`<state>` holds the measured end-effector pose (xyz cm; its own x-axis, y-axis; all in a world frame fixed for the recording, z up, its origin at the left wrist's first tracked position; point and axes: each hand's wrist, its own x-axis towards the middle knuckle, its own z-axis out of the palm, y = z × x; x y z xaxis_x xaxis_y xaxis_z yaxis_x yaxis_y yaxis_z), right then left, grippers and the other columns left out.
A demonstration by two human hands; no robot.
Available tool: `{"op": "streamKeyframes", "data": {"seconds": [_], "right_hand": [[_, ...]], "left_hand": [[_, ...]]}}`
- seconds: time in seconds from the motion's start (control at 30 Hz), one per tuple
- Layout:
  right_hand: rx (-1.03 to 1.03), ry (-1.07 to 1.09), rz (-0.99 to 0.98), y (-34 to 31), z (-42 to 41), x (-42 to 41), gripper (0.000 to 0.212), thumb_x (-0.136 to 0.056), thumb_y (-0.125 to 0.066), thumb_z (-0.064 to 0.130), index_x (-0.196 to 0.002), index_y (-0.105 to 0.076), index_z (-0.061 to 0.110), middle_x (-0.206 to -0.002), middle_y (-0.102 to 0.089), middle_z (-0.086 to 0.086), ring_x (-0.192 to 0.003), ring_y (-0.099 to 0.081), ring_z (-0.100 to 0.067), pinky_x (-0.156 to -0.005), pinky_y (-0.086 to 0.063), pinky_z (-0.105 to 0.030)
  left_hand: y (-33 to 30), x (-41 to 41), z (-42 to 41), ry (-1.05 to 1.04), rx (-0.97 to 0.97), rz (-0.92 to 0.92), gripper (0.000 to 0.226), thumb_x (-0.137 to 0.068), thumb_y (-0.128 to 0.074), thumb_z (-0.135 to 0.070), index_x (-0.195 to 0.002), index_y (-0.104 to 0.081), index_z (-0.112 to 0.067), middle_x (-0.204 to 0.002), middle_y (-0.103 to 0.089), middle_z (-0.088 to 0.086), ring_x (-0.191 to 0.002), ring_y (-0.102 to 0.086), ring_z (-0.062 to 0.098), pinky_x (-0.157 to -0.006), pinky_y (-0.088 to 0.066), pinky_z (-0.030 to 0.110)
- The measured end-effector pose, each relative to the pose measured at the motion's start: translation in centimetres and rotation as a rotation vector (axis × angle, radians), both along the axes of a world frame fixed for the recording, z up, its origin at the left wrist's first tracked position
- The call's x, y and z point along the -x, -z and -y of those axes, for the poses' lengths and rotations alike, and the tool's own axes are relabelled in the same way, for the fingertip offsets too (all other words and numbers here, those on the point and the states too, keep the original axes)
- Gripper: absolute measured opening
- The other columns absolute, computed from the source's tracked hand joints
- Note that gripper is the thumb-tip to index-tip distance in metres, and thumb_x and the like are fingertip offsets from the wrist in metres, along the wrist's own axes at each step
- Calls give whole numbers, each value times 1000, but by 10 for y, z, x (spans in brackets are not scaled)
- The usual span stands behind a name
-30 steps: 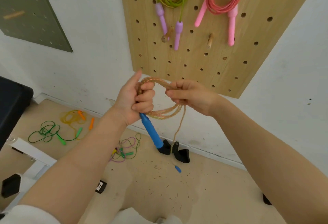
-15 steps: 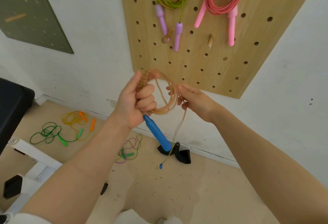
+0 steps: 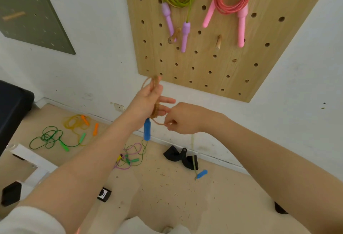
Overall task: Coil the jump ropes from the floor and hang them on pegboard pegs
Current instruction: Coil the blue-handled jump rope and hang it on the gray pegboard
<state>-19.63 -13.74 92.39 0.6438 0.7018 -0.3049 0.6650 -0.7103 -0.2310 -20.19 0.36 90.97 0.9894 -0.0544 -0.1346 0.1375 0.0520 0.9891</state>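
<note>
Mid-coil, I note: left hand point(image 3: 148, 102) loosely carries the tan rope point(image 3: 155, 104) loops, right hand point(image 3: 182, 118) pinches the strand; next, gather the dangling tail.

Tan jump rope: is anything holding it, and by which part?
Left hand holds the tan jump rope by its coiled loops; right hand pinches the cord just below them.

Bright, even daylight fills the scene, soft and without glare. Only faint shadows fall on the white wall point(image 3: 104, 52) behind the hands. Both hands and the tan rope point(image 3: 156, 104) between them are smeared by motion blur. Wide-angle distortion tilts the pegboard point(image 3: 232, 66) above the hands and stretches the forearms toward the lower corners.
</note>
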Motion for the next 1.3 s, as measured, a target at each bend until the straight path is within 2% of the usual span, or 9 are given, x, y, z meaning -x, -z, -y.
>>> {"op": "streamKeyframes", "data": {"seconds": [0.1,0.23,0.47,0.57,0.67,0.83,1.0,1.13,1.3], "right_hand": [[-53,-24,62,-11,0,-5,22,-91,-53,20,-89,-70,6,-76,-61,1,-69,-42,-11,-70,-35,-25],[-201,10,150,-13,8,-5,25,-88,-60,30,-81,-68,7,-52,-41,11,-51,-38,-8,-59,-32,-27],[-505,149,250,-36,25,-23,28,-75,-75,32,-90,-59,14,-71,-53,10,-57,-44,3,-59,-36,-16],[-694,264,23,-33,32,-25,51,-75,-76,24,-120,-52,16,-105,-55,9,-74,-46,6,-72,-38,-9],[-774,296,-509,-26,29,-24,49,-84,-67,15,-129,-48,18,-107,-61,8,-89,-54,-2,-88,-43,-19],[-851,380,-572,-19,31,-29,18,-84,-64,7,-99,-61,16,-76,-62,3,-66,-53,-4,-63,-35,-20],[-853,423,-638,-6,40,-31,8,-83,-65,13,-82,-57,11,-60,-55,5,-56,-47,-5,-60,-29,-23],[-937,361,-834,6,47,-29,18,-78,-70,23,-67,-56,18,-53,-49,9,-53,-42,-5,-55,-30,-19],[-1057,368,-988,23,46,-29,37,-74,-69,49,-102,-66,24,-77,-62,6,-67,-51,-6,-61,-40,-18]], "left_hand": [[1,0,5,-5,-55,29,42,-100,-39,-26,-141,-33,-30,-63,-71,-5,-49,-62,7,-48,-52,20],[0,-1,8,-1,-210,86,38,-99,-41,-23,-136,-40,-35,-68,-67,-3,-55,-64,9,-56,-55,27],[-6,11,18,224,39,-79,42,-100,-25,-43,-82,-50,-13,-39,-44,0,-27,-19,8,-36,-17,17],[-14,8,16,301,145,-185,48,-98,-23,-48,-68,-45,-17,-44,-28,-4,-30,-13,5,-32,-10,16],[-18,6,12,393,206,-259,54,-95,-27,-50,-55,-47,-20,-44,-25,-6,-28,-14,3,-30,-10,15],[-20,2,1,316,255,-253,51,-94,-29,-52,-58,-42,-17,-36,-27,-10,-24,-19,2,-33,-10,17],[-14,5,-1,337,265,-205,51,-96,-25,-48,-68,-51,-14,-58,-60,-2,-27,-26,1,-34,-18,13],[-14,6,-4,414,451,-181,56,-86,-32,-50,-68,-68,-12,-35,-35,-10,-23,-24,-1,-31,-17,14],[-2,8,-8,455,717,-22,46,-73,-68,-46,-101,-71,-9,-33,-37,-10,-23,-24,2,-30,-25,10]]}}
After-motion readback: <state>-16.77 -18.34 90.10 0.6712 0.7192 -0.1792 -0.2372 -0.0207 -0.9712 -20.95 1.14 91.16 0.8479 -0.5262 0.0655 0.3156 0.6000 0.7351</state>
